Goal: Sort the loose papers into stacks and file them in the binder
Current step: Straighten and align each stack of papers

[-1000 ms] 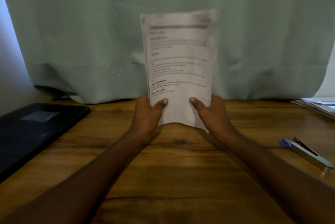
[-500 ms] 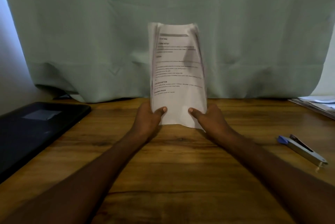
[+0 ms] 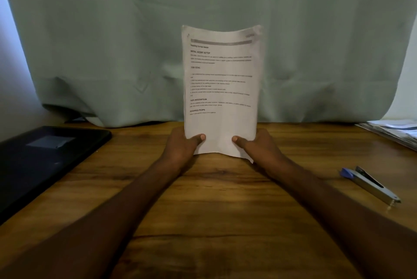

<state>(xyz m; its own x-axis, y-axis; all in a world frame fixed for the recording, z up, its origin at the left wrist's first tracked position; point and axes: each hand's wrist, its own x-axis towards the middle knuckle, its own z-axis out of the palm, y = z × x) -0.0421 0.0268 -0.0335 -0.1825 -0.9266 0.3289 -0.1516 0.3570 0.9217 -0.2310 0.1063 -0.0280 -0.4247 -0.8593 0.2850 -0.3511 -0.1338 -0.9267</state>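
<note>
A stack of printed white papers (image 3: 222,89) stands upright on its bottom edge on the wooden table (image 3: 203,211), slightly bowed. My left hand (image 3: 180,147) grips its lower left side, thumb on the front page. My right hand (image 3: 259,147) grips the lower right side the same way. A closed black binder (image 3: 42,161) lies flat at the left of the table. More loose papers (image 3: 392,130) lie in a pile at the far right edge.
A metal stapler with a blue end (image 3: 370,185) lies on the table at the right. A pale green curtain (image 3: 203,30) hangs right behind the table's far edge.
The stack was curled and narrower half a second ago; it has flattened out and now stands wider between my hands. Both hands keep their hold at the bottom.
</note>
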